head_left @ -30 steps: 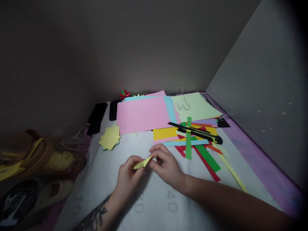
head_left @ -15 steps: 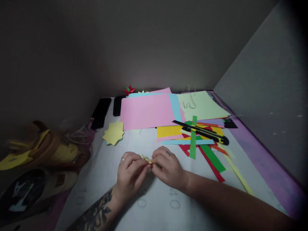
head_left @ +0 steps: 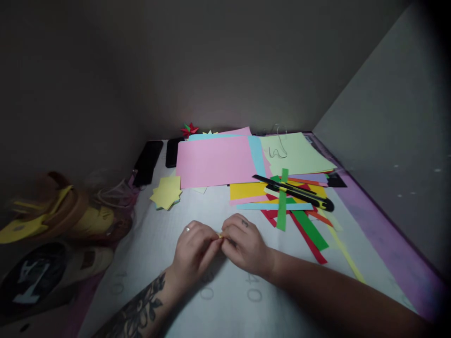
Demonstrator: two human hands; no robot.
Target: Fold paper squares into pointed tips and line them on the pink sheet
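My left hand [head_left: 195,246] and my right hand [head_left: 244,244] meet over the middle of the white, number-marked mat [head_left: 232,310]. Between their fingertips they pinch a small piece of yellow paper [head_left: 220,235], mostly hidden by the fingers. Beyond the left hand lies a stack of yellow paper squares [head_left: 167,191], turned so that their corners make a star outline. To the right of my right hand, cut paper strips in green [head_left: 310,230], red [head_left: 308,239] and light blue [head_left: 275,206] overlap in a loose pile. A black and yellow utility knife [head_left: 296,191] rests across them.
Pink sheets [head_left: 214,162] and pale green sheets [head_left: 299,152] lie at the back, with a bent wire [head_left: 280,145] on the green. A red and green paper star [head_left: 190,129] and two dark phones [head_left: 148,162] [head_left: 172,152] are behind. Caps [head_left: 38,277] crowd the left side.
Less of the yellow paper shows between my fingertips. My left hand has tilted slightly, its fingers closing further over the piece. The other things lie as before, with a slight shift of view.
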